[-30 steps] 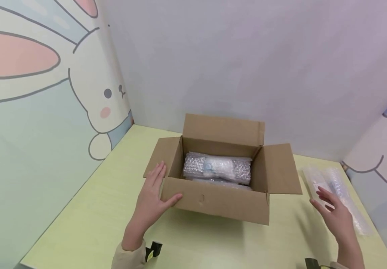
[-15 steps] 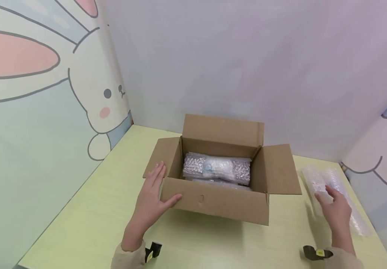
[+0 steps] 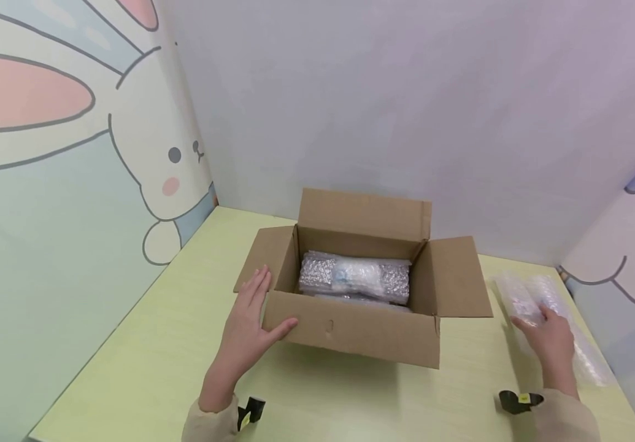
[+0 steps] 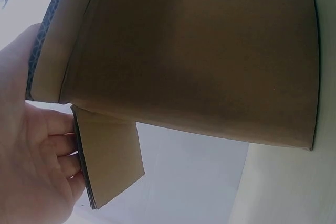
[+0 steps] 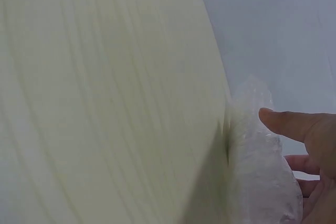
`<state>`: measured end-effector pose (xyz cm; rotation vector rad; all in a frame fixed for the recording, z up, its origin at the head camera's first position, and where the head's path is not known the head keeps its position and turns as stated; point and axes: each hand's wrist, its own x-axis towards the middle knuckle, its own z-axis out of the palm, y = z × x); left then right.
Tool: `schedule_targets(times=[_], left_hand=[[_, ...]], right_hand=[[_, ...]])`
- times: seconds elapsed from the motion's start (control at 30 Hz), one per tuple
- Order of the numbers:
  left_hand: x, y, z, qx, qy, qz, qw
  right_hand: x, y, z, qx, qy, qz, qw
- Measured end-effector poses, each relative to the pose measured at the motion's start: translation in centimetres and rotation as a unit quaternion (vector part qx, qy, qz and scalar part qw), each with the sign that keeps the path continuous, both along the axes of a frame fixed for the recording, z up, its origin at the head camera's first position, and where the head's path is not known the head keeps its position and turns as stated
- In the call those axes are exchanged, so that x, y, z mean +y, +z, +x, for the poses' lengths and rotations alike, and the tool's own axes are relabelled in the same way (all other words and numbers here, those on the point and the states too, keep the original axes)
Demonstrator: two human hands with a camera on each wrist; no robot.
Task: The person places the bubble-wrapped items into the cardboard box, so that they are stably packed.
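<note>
Lower ctr-left: bare left hand (image 3: pixel 245 325), fingers straight on the left flap (image 3: pixel 267 252) of an open brown cardboard box (image 3: pixel 423 279), thumb out on its front flap (image 3: pixel 372 334). Box is mid-frame w/ a clear bubble-wrapped bundle (image 3: pixel 353 275) inside. Lower rt: bare right hand (image 3: pixel 551 344), thumb + fingers either side of a long clear bubble-wrap packet (image 3: pixel 516 298), can't tell if gripping tbh. 2nd clear bubble-wrap packet (image 3: pixel 588 356) right beside it.

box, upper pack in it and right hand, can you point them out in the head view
Box (image 3: pixel 353 331): head view, on the middle of its front flap
Upper pack (image 3: pixel 358 276): head view, on the middle of its wrapped front
Right hand (image 3: pixel 551 342): head view, on the back of it
</note>
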<state>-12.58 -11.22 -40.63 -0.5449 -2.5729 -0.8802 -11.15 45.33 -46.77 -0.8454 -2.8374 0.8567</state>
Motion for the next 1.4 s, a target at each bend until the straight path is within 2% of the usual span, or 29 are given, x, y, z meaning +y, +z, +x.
schedule_targets(times=[0.27, 0.5, 0.77, 1.0, 1.2, 1.4], left_hand=[[0.0, 0.2, 0.0, -0.001, 0.002, -0.002, 1.0], [-0.1, 0.1, 0.0, -0.002, 0.004, -0.002, 1.0], [0.0, 0.2, 0.1, -0.007, 0.002, 0.002, 1.0], [0.0, 0.3, 0.1, -0.011, 0.003, 0.0, 0.9999], [0.0, 0.3, 0.2, -0.014, 0.003, 0.0, 0.9999], [0.1, 0.4, 0.2, -0.014, 0.002, 0.0, 0.9999]], right_hand=[[-0.1, 0.0, -0.1, -0.005, -0.008, 0.002, 1.0], [0.0, -0.1, -0.1, -0.025, -0.003, 0.003, 0.9997], [0.4, 0.2, 0.7, -0.008, -0.015, -0.006, 0.9998], [0.9, 1.8, 1.6, 0.003, -0.004, 0.021, 0.9998], [1.3, 3.7, 2.8, 0.016, 0.004, 0.02, 0.9997], [1.2, 5.4, 4.0, 0.027, 0.009, 0.041, 0.9987]])
